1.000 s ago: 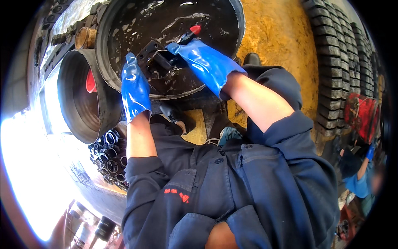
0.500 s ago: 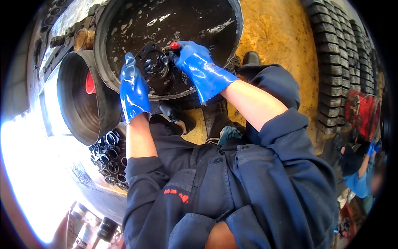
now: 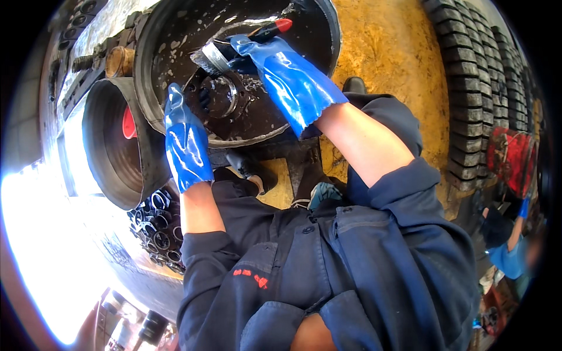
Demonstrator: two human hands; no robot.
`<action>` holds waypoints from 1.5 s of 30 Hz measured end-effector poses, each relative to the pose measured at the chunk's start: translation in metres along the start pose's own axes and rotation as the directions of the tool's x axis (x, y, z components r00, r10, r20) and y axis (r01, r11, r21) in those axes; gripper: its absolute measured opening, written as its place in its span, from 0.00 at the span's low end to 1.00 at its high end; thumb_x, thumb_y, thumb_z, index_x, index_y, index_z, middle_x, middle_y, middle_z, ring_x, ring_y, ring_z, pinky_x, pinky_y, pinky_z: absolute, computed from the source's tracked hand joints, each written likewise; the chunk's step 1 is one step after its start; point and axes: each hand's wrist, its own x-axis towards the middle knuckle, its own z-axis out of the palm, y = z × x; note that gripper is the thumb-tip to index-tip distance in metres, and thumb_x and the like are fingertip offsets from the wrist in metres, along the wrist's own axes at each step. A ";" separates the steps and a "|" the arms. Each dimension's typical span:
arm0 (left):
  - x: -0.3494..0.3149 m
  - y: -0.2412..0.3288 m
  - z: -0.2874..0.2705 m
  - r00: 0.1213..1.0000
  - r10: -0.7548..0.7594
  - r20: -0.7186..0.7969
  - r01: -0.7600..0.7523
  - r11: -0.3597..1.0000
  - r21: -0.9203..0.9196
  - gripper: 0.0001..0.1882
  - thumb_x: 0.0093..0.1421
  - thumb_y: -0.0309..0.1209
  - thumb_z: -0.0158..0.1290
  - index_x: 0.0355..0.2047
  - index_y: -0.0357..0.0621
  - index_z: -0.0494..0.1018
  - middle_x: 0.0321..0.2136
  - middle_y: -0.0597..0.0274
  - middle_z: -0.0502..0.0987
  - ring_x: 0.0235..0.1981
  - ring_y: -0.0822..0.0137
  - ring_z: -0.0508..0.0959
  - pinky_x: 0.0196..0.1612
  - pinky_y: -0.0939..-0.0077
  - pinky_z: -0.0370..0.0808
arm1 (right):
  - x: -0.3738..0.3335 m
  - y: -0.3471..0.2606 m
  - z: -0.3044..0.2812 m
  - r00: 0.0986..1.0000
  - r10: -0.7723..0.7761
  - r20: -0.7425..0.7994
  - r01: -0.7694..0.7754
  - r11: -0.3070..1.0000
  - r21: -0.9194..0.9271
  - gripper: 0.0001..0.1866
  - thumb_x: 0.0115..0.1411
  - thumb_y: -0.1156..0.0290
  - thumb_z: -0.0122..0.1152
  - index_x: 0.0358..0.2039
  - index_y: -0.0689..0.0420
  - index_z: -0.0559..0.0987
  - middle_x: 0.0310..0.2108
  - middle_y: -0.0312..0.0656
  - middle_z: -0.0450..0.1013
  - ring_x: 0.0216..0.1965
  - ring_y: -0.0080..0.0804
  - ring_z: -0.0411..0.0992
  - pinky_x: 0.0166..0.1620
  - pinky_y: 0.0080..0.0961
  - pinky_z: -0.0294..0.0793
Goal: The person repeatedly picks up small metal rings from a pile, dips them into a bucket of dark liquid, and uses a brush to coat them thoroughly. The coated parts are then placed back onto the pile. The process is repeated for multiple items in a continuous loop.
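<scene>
In blue rubber gloves, both my hands work over a large round tub (image 3: 336, 41) of dark liquid. My right hand (image 3: 266, 58) is closed around a flat paintbrush (image 3: 218, 57) with a silver ferrule and a red-tipped black handle. Its bristles point left, above a dark, wet metal part (image 3: 233, 96) with a round, shiny-rimmed opening. My left hand (image 3: 184, 114) grips this part at its left side, with dark fingertips showing inside the opening. The lower portion of the part is hard to make out against the liquid.
A tipped metal drum (image 3: 111, 140) with a red object (image 3: 129, 123) inside lies left of the tub. Below it are several dark ring-shaped parts (image 3: 158, 231). Stacked black ribbed tracks (image 3: 462, 93) stand right. Another person (image 3: 506, 257) works at far right.
My right hand has lifted and turned the paintbrush, bringing its ferrule and bristles into view above the part. My left hand has shifted slightly down and left, still holding the part.
</scene>
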 end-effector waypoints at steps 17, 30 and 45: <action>0.003 -0.002 0.002 1.000 0.006 -0.014 -0.007 0.998 -0.064 0.23 0.75 0.39 0.41 0.61 0.35 0.71 0.41 0.43 0.79 0.39 0.52 0.78 0.46 0.62 0.75 | 0.022 -0.018 0.005 0.992 0.046 -0.118 -0.048 0.999 -0.017 0.19 0.63 0.54 0.62 0.38 0.59 0.83 0.31 0.45 0.80 0.34 0.36 0.76 0.43 0.32 0.74; 0.007 0.002 0.017 0.998 0.056 0.005 -0.055 0.992 -0.114 0.25 0.75 0.42 0.43 0.60 0.34 0.72 0.41 0.45 0.79 0.38 0.54 0.78 0.45 0.63 0.75 | -0.019 -0.023 0.012 0.944 -0.139 0.299 0.148 0.989 -0.005 0.21 0.61 0.53 0.63 0.40 0.60 0.84 0.35 0.55 0.81 0.41 0.51 0.80 0.45 0.36 0.76; 0.011 0.010 0.056 0.997 0.050 0.066 -0.036 0.980 -0.198 0.26 0.74 0.45 0.44 0.58 0.34 0.73 0.40 0.48 0.79 0.37 0.57 0.77 0.44 0.64 0.75 | -0.017 -0.017 0.013 0.998 -0.036 0.056 0.046 0.980 -0.194 0.15 0.53 0.60 0.69 0.35 0.58 0.86 0.29 0.51 0.81 0.34 0.51 0.81 0.38 0.41 0.79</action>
